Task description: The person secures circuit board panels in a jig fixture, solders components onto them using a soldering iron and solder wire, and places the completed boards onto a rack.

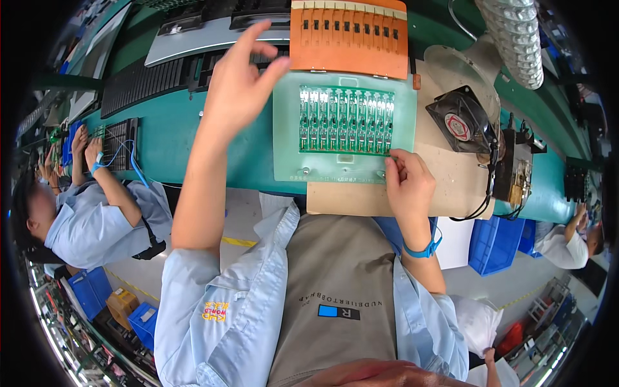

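Note:
A green circuit board panel (347,121), made of several narrow strips side by side, lies in a pale green fixture plate (287,129) in front of me. Behind it an orange hinged cover (349,53) with a row of small black parts stands raised. My left hand (242,84) is open beside the cover's left edge, thumb and fingers apart and nothing in them. At the panel's near right corner is my right hand (410,182), its fingers curled and thumb and forefinger close together. Whether they grip the panel's edge or something small is hidden.
A black fan (461,119) stands right of the fixture on brown board (445,180), below a silver duct (516,45). Black racks (151,84) lie at the back left. One person (97,213) works at the left, another (567,242) at the far right. Blue crates (495,245) stand below the bench.

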A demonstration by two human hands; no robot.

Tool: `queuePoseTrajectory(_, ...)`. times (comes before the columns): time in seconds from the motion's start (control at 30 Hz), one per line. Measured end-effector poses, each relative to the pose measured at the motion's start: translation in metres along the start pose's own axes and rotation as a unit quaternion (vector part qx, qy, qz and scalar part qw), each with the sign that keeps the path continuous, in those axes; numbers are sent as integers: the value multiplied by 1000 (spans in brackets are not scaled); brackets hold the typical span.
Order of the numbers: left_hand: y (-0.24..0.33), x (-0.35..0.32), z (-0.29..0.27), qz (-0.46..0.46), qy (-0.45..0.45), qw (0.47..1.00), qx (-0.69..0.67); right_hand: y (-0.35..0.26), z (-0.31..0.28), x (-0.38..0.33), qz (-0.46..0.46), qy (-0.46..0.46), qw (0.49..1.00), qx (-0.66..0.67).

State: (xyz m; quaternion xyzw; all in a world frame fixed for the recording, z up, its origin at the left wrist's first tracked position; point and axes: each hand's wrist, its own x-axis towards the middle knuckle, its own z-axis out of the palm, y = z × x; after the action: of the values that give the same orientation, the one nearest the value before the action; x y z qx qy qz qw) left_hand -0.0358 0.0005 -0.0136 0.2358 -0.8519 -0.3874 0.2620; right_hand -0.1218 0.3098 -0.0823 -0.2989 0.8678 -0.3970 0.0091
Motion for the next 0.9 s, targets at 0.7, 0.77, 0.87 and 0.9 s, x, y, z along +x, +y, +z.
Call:
queuePoseTrajectory(0.7,-2,91,27,-118,-35,982,-142,4,-6,-7,-39,-50,998,-1)
queuePoseTrajectory(0.77,2,79,16,-96,-21,986,-138,5,-6,-6,-39,-55,998,-3)
queuePoseTrajectory(0.87,37,49,-8,-19,-8,1000,-5,6,-8,-6,-37,-64,997,9)
queuePoseTrajectory(0.9,43,31,-13,-21,-10,1000,-4,6,-10,-6,-36,-69,997,19)
